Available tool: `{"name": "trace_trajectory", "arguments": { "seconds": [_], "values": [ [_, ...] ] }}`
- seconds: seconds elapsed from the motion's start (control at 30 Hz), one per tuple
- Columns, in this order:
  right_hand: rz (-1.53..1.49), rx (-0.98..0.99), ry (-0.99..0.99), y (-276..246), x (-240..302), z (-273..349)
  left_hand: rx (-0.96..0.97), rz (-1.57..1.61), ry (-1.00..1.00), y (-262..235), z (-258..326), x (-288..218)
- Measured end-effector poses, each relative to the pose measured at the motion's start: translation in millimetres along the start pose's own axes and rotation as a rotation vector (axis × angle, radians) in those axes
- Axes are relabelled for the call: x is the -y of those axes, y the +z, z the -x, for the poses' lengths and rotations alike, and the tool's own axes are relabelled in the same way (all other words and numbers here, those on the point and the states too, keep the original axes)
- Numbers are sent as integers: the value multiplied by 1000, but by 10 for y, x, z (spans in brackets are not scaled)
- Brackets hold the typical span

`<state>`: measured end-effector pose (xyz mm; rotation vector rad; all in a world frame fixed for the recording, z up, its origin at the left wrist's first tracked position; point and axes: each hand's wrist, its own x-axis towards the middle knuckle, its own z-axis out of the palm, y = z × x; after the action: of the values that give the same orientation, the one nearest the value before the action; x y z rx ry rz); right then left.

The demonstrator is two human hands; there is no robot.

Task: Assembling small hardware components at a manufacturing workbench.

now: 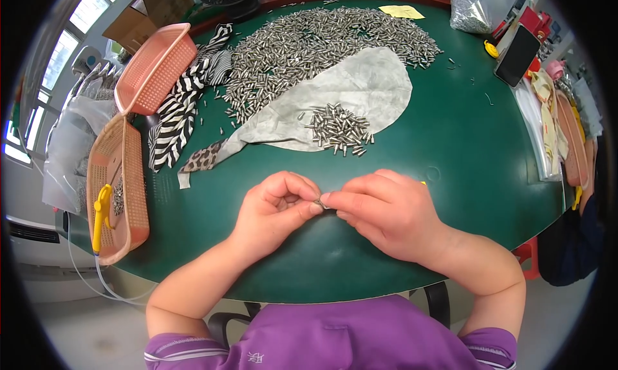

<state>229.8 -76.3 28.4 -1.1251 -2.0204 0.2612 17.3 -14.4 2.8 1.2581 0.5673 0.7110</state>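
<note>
My left hand (pixel 277 206) and my right hand (pixel 393 212) meet over the near middle of the green table, fingertips pinched together. Between them is a small metal part (pixel 320 203), mostly covered by the fingers, so its exact shape is hard to make out. Both hands seem to grip it at once. Just beyond them, a small heap of short silvery metal pieces (pixel 340 127) lies on a pale grey cloth (pixel 380 90). Behind the cloth spreads a much larger pile of similar metal pieces (pixel 283 48).
Two pink plastic baskets (pixel 145 183) stand at the left, a yellow air gun (pixel 102 217) hanging on the nearer one. A zebra-striped cloth (pixel 175 116) lies beside them. Toward the right edge are a dark phone (pixel 517 56), plastic bags (pixel 537 132) and a yellow tape measure (pixel 491 49).
</note>
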Motion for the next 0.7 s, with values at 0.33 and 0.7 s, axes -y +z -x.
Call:
{"name": "trace_trajectory", "arguments": {
  "seconds": [0.33, 0.7],
  "values": [
    [-1, -28, 9, -6, 3, -1, -22, 15, 4, 1, -2, 8],
    [155, 6, -16, -23, 21, -18, 10, 22, -28, 11, 1, -20]
  ]
}}
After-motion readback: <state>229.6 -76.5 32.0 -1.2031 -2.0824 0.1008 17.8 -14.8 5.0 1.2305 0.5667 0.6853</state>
